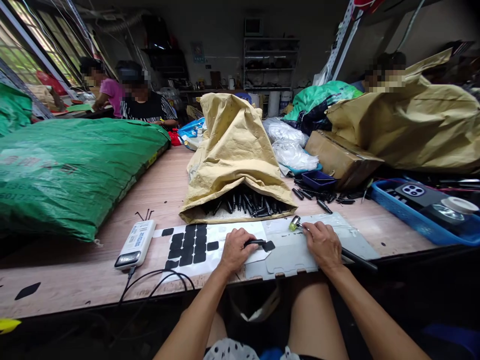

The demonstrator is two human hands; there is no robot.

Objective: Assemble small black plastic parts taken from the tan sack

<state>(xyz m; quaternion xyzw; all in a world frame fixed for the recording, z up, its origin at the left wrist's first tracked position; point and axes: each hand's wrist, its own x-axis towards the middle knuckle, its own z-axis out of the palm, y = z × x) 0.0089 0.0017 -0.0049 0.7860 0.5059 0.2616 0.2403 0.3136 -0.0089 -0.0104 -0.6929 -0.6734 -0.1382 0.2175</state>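
Note:
My left hand (pixel 237 248) is closed on a slim black tube-like part (pixel 254 242), held low over the board. A black rounded-square patch (pixel 269 246) lies at the tube's right end; whether they are joined I cannot tell. My right hand (pixel 323 245) grips a small hammer (pixel 294 223) with a yellowish-green face, its black handle running out to the right below the palm. Beneath both hands lie a grey flat board (pixel 288 255) and a white sheet (pixel 221 235). Rows of black rounded-square patches (pixel 194 245) cover the sheet's left part.
A brown paper sack (pixel 236 145) opens toward me, full of black tubular parts (pixel 247 202). A white power bank (pixel 135 243) with cables stands left, near a big green sack (pixel 75 170). Rightward are a cardboard box (pixel 343 157) and a blue tray (pixel 431 225). Other people sit farther back.

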